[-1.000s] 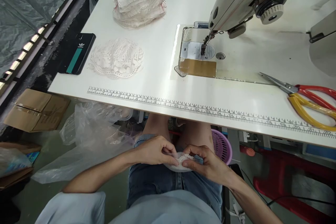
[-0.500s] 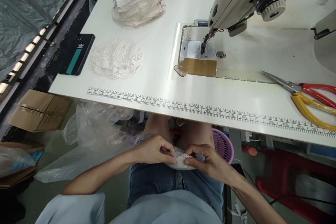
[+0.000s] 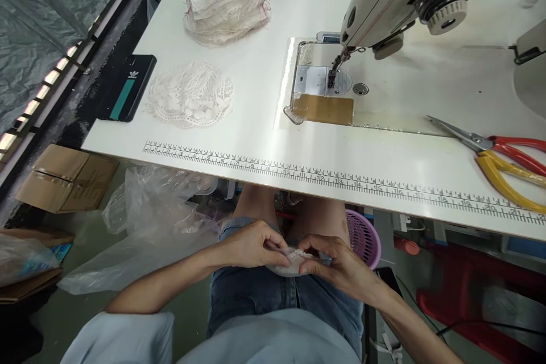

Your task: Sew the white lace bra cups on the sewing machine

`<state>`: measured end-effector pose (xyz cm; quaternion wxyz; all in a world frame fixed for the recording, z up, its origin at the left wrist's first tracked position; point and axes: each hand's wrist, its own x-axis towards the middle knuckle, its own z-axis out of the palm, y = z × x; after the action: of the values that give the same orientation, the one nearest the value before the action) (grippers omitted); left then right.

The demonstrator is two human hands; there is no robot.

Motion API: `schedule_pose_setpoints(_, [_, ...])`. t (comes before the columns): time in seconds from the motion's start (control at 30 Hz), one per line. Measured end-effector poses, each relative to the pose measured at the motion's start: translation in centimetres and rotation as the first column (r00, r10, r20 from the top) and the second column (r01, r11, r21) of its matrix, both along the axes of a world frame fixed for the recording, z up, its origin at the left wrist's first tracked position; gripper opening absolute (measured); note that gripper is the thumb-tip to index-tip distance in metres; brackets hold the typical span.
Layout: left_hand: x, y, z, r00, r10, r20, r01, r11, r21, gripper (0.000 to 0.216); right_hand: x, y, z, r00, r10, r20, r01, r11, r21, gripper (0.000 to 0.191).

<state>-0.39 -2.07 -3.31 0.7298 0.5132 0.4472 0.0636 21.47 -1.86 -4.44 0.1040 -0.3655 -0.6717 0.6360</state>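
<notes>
Over my lap, a small piece of white lace fabric (image 3: 293,264) is held between both hands. My left hand (image 3: 260,247) pinches its left side with thumb and fingertips. On the other side my right hand (image 3: 326,256) is closed on the right edge, thumb below and fingers above. The fabric's lower edge curves down between the hands; parts of it are hidden by my fingers. A flat heap of white lace (image 3: 191,95) lies on the sewing table (image 3: 251,125), and behind it stands a stack of folded white cloth (image 3: 226,3).
A sewing machine (image 3: 371,5) stands at the table's right, with red-and-yellow scissors (image 3: 482,145) near the front edge. A dark phone (image 3: 128,88) lies at the left corner. Below are a purple basket (image 3: 362,236), plastic bags (image 3: 149,233) and a cardboard box (image 3: 66,179).
Both hands keep their grip on the lace fabric, and its lower edge has shifted slightly between them. The whole view has moved a little; nothing on the table has changed place.
</notes>
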Motion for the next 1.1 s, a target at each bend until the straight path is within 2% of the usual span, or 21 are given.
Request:
schedule_pose_setpoints(0.13, [-0.1, 0.0, 0.2, 1.000, -0.015, -0.015, 0.015, 1.000, 0.015, 0.028, -0.4, 0.3, 0.2, 0.999, 0.002, -0.045, -0.002, 1.000, -0.001, 0.028])
schedule_pose_setpoints(0.47, [-0.4, 0.1, 0.3, 1.000, -0.001, 0.029, 0.003, 0.999, -0.049, 0.031, -0.6, 0.0, -0.1, 0.997, -0.050, -0.062, 0.041, 0.990, -0.138, 0.034])
schedule_pose_setpoints(0.73, [0.5, 0.1, 0.3, 0.999, 0.014, -0.040, -0.013, 1.000, 0.008, 0.035, -0.7, -0.1, 0.0, 1.000, -0.027, 0.008, 0.028, 0.995, -0.095, 0.035])
schedule_pose_setpoints(1.1, [1.2, 0.2, -0.3, 0.983, 0.175, 0.052, -0.159, 0.960, -0.232, 0.033, 0.3, 0.3, 0.5, 0.999, -0.023, -0.030, 0.020, 0.993, -0.116, 0.027])
